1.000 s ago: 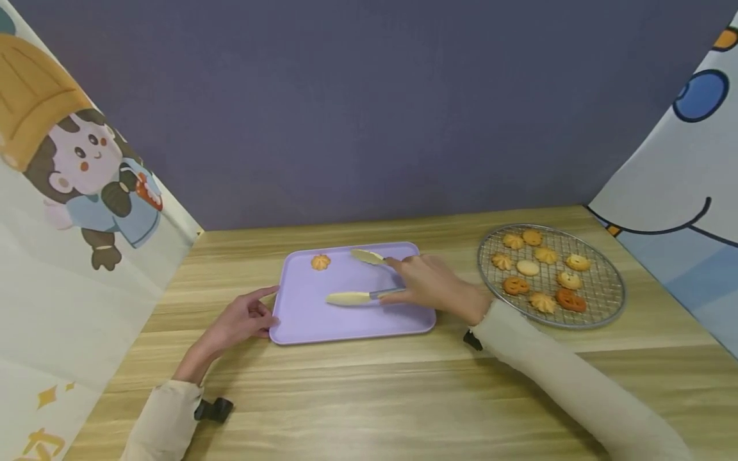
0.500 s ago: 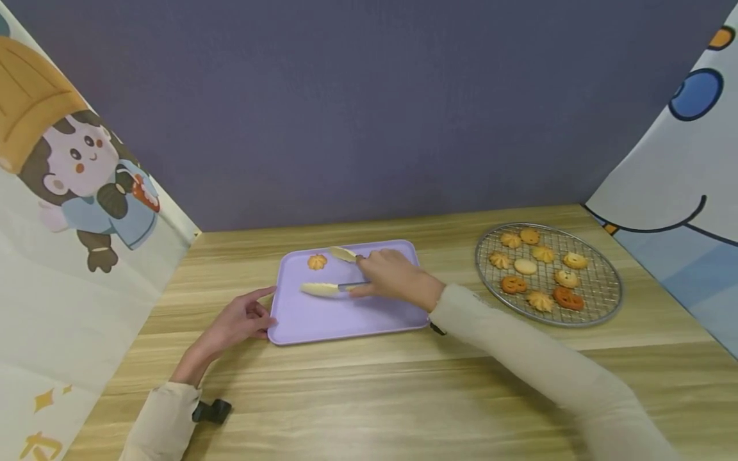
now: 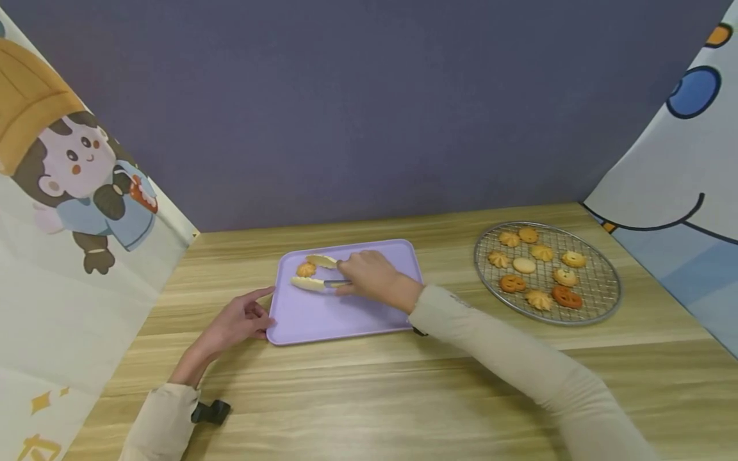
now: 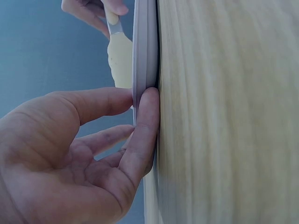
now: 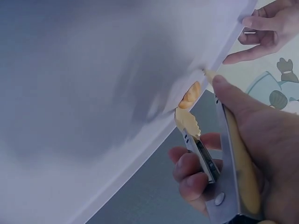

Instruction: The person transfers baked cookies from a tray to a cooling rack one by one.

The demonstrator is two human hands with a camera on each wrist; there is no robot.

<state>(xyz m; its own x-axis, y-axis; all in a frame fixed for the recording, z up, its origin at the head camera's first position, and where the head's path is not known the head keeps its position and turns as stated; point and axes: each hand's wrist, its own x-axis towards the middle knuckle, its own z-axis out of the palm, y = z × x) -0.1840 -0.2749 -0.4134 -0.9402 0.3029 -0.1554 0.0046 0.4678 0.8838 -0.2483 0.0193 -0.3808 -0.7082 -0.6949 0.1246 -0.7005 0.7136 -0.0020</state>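
A lilac tray [image 3: 340,320] lies on the wooden table, and my left hand [image 3: 239,323] pinches its left edge. Thumb and fingers meet at the rim [image 4: 145,51] in the left wrist view. My right hand [image 3: 375,275] grips a pair of tongs [image 3: 311,283] with metal arms and cream tips. The tongs are spread over the tray, one tip on each side of a golden swirl-shaped cookie [image 3: 306,269] near the far left corner. In the right wrist view a gap shows between the cookie [image 5: 190,95] and the upper tip; the lower tip is close to it.
A round wire cooling rack [image 3: 599,301] with several cookies and pretzel shapes stands at the right. A dark purple wall [image 3: 369,128] closes off the back, with printed cartoon panels on both sides.
My right hand has carried the spread tongs leftward across the tray, so their tips now flank the cookie. My left hand has kept its hold on the tray edge.
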